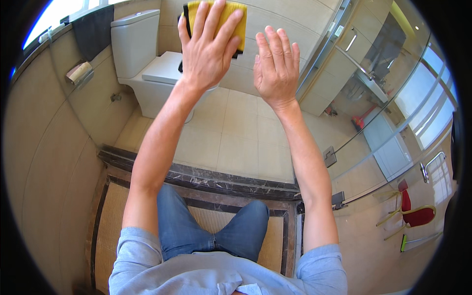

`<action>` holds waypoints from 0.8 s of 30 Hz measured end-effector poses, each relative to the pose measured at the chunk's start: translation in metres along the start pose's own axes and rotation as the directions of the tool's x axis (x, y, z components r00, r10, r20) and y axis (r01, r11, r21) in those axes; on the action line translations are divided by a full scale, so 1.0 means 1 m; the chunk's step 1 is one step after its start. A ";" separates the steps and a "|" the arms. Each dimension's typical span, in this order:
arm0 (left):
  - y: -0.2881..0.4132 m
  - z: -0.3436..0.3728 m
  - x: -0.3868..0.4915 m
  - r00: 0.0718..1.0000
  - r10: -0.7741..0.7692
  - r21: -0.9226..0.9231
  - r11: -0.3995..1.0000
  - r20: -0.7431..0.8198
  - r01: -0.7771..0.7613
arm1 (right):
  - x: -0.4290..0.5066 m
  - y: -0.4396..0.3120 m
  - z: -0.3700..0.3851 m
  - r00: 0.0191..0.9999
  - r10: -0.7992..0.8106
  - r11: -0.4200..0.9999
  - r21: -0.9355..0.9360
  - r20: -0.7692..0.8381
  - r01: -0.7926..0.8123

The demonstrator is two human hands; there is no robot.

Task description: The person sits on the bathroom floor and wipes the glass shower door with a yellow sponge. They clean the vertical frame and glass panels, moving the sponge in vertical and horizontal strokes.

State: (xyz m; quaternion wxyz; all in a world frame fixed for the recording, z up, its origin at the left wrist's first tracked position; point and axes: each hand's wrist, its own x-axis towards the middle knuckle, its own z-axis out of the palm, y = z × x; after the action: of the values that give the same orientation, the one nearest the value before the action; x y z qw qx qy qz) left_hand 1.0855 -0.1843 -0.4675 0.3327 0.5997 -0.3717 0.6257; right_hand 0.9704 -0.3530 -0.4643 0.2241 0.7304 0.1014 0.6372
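My left hand (pixel 206 55) is spread over a folded yellow cloth (pixel 238 27) with a black edge, at the top of the view. The fingers lie across the cloth and the thumb rests on its right side. To the right, my right hand (pixel 278 70) is raised with its back towards me and its palm hidden. Nothing shows in it, and the fingers are slightly apart. Both arms reach forward, towards what looks like a clear glass panel above a black marble sill (pixel 236 180). Whether the right palm touches the glass, I cannot tell.
Beyond the sill stand a white toilet (pixel 136 48), a paper holder (pixel 79 73) and a dark towel (pixel 93 31). On the right are a glass door with a metal hinge (pixel 330 156), a red chair (pixel 418 215) and a green-headed squeegee-like tool (pixel 403 243).
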 end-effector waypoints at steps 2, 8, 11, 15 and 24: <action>0.010 -0.004 -0.050 0.997 -0.030 0.005 1.000 0.072 0.029 | 0.000 0.001 -0.001 1.000 0.000 1.000 -0.008 0.008 0.000; 0.033 -0.015 -0.265 0.959 -0.162 -0.014 0.985 0.232 0.170 | 0.003 -0.002 0.002 1.000 -0.004 1.000 -0.017 -0.006 0.004; 0.040 -0.024 -0.317 0.937 -0.148 -0.013 0.987 0.317 0.160 | 0.004 -0.004 0.001 1.000 -0.016 0.999 -0.039 0.008 0.017; 0.026 -0.018 -0.268 0.958 -0.129 -0.047 0.988 0.257 0.146 | -0.003 -0.001 0.000 0.998 -0.060 0.998 0.003 0.023 0.060; -0.021 -0.010 -0.017 0.999 0.010 -0.038 0.999 -0.044 -0.012 | 0.002 -0.003 -0.002 0.998 -0.063 0.998 0.020 -0.026 0.063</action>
State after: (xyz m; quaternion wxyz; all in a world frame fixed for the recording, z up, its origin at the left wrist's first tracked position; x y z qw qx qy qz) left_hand 1.0992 -0.1648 -0.4835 0.3486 0.5775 -0.3795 0.6332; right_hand 0.9694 -0.3491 -0.4642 0.2352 0.7210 0.1337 0.6380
